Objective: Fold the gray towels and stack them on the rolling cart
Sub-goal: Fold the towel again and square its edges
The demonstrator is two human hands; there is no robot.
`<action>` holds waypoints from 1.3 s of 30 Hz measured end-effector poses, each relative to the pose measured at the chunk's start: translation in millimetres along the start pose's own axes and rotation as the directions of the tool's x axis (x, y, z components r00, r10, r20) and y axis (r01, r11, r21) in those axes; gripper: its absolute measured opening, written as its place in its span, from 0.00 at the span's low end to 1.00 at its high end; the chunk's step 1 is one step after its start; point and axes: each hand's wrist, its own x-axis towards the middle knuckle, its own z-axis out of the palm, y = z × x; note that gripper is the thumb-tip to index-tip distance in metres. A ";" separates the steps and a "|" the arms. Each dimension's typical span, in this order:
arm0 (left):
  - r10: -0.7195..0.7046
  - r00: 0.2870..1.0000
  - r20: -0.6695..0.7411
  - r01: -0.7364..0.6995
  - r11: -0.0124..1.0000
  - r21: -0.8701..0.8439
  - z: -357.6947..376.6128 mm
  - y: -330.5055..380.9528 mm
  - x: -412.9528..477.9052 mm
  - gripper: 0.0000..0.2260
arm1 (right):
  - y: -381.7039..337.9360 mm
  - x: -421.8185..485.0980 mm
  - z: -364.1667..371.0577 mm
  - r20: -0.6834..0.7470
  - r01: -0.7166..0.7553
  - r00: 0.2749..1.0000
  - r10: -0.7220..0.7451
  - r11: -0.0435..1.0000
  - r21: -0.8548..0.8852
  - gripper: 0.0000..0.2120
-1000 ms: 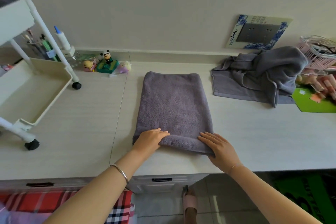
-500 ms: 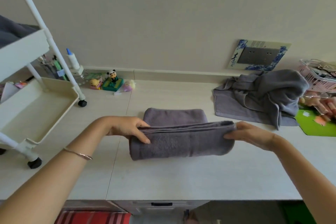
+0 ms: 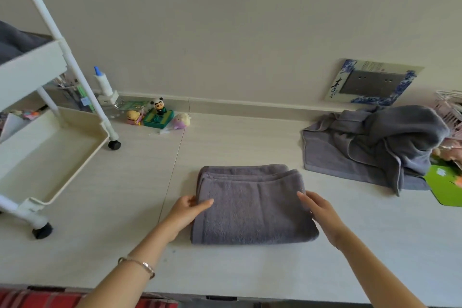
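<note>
One folded towel (image 3: 252, 210); plaque (image 3: 335, 86) perhaps 青

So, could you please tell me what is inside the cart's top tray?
Gray towel fabric rises above the rim of the top tray. The tray wall hides how many towels lie there and anything beneath them.
</note>
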 end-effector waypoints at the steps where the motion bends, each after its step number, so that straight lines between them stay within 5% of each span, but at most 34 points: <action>1: 0.018 1.000 0.021 -0.019 0.999 0.031 0.9 -4.7 -2.7 0.10 | 6.4 -6.6 -2.6 0.019 0.014 1.000 -0.013 0.999 -0.034 0.16; 5: 0.216 0.974 -0.066 -0.207 0.970 0.130 10.5 -16.8 -10.2 0.08 | 24.0 -23.4 1.7 0.041 0.082 0.996 -0.075 0.975 -0.208 0.09; 10: 0.426 0.885 -0.186 -0.380 0.894 0.236 21.9 -5.0 -12.5 0.04 | 5.8 -10.1 11.1 -0.185 0.189 0.956 -0.227 0.961 -0.201 0.12; 15: 0.356 0.911 -0.207 -0.285 0.908 0.309 28.2 -9.9 -1.2 0.08 | 9.6 5.2 27.7 -0.233 0.071 0.964 -0.126 0.970 -0.233 0.13; 19: 0.358 0.896 -0.263 -0.291 0.920 0.262 31.7 -22.5 -3.8 0.05 | 3.8 13.1 28.5 -0.266 0.101 0.945 -0.189 0.944 -0.314 0.14; 23: 0.287 0.917 -0.276 -0.211 0.938 0.274 27.6 -25.9 0.1 0.08 | 9.5 15.9 31.2 -0.291 -0.080 0.955 -0.052 0.901 -0.426 0.17; 27: 0.432 0.844 -0.317 -0.260 0.847 0.463 24.7 -8.1 -2.1 0.27 | 6.8 7.9 41.9 -0.422 0.164 0.794 -0.438 0.822 -0.545 0.15; 29: 0.665 0.699 -0.261 -0.386 0.659 0.646 34.8 4.3 -3.0 0.29 | -1.7 8.7 56.4 -0.349 0.309 0.711 -0.610 0.718 -0.624 0.15; 31: 0.753 0.649 -0.109 -0.417 0.472 0.777 55.4 16.3 -0.1 0.26 | -14.0 14.5 77.8 -0.161 0.388 0.720 -0.675 0.584 -0.713 0.19; 34: 0.672 0.741 0.014 -0.370 0.390 0.843 87.3 19.1 8.8 0.25 | -16.0 27.7 100.4 0.084 0.400 0.825 -0.558 0.473 -0.784 0.30; 37: 0.546 0.838 -0.007 -0.251 0.397 0.883 93.3 0.3 23.0 0.29 | 8.4 41.1 91.6 0.135 0.339 0.896 -0.423 0.455 -0.823 0.33; 39: 0.552 0.832 -0.047 -0.224 0.413 0.882 89.7 -9.8 30.5 0.30 | 16.0 44.2 81.5 0.148 0.338 0.898 -0.415 0.435 -0.835 0.32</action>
